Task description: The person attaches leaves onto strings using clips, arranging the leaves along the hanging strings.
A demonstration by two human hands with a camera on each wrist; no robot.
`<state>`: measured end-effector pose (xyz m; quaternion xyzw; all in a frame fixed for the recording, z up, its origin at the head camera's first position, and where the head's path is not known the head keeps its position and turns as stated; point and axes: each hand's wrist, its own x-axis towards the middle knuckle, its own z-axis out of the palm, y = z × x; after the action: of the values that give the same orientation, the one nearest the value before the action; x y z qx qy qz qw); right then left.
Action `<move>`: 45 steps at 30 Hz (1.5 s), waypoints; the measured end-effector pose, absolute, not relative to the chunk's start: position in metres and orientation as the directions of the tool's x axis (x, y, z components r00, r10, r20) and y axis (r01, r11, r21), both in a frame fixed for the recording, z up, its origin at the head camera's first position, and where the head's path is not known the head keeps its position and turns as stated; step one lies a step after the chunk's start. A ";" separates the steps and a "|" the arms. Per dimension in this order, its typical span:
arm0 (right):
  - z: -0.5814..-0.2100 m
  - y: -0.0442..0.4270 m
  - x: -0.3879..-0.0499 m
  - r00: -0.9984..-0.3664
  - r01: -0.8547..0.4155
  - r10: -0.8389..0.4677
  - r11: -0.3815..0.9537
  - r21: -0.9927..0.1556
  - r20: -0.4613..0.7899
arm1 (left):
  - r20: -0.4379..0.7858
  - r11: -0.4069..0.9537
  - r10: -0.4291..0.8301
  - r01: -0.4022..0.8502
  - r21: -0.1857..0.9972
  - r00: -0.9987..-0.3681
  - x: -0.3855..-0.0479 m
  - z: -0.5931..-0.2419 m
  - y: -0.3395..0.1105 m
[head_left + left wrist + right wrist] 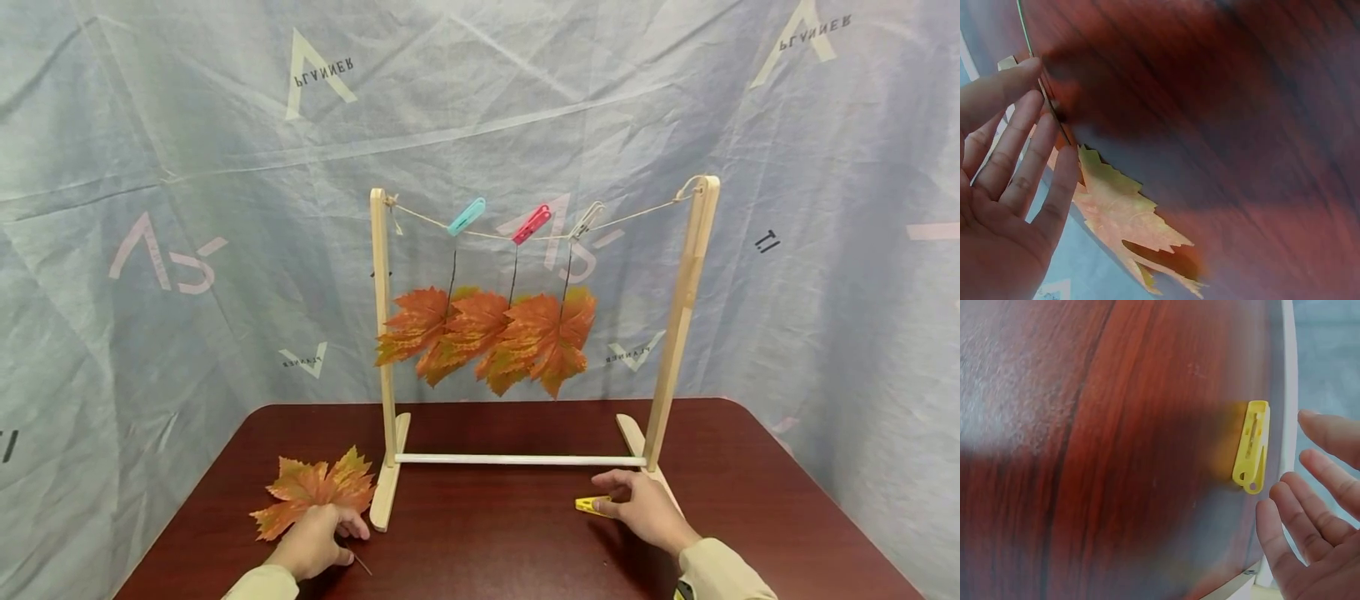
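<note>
An orange-yellow artificial maple leaf lies on the table at the left. Over its stem end is my left hand; in the left wrist view the fingers are fairly straight beside the thin stem, and no firm pinch shows. At the right, a yellow clothespin rests on the tabletop. My right hand hovers beside it with fingers spread. The right wrist view shows the yellow clothespin apart from the fingertips.
A wooden frame stands on the dark red table with a string across its top. Teal, red and whitish clothespins hold three maple leaves by their stems. Grey printed cloth surrounds the table.
</note>
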<state>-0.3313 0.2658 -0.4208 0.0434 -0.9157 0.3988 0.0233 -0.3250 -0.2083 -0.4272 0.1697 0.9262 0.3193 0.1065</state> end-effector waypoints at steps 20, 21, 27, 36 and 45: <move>-0.434 0.263 -0.337 -0.997 -0.076 -0.057 0.758 -0.648 0.050 | -0.076 0.822 0.411 0.333 0.462 -0.908 -0.325 -0.428 -0.202; -0.434 0.263 -0.337 -0.997 -0.078 -0.059 0.762 -0.643 0.051 | -0.062 0.820 0.419 0.348 0.455 -0.906 -0.325 -0.429 -0.202; -0.438 0.266 -0.338 -0.995 -0.097 -0.054 0.786 -0.610 0.089 | 0.015 0.810 0.456 0.422 0.407 -0.890 -0.324 -0.434 -0.204; -0.440 0.269 -0.336 -0.989 -0.125 -0.058 0.805 -0.580 0.132 | 0.030 0.793 0.509 0.482 0.372 -0.860 -0.323 -0.432 -0.197; -0.433 0.272 -0.334 -0.999 -0.046 -0.019 0.731 -0.681 0.048 | 0.101 0.750 0.605 0.607 0.263 -0.790 -0.330 -0.429 -0.192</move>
<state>-0.3343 0.2723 -0.4330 0.0175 -0.9300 0.3665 0.0188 -0.3298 -0.1920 -0.4287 0.3239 0.9353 0.1422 -0.0049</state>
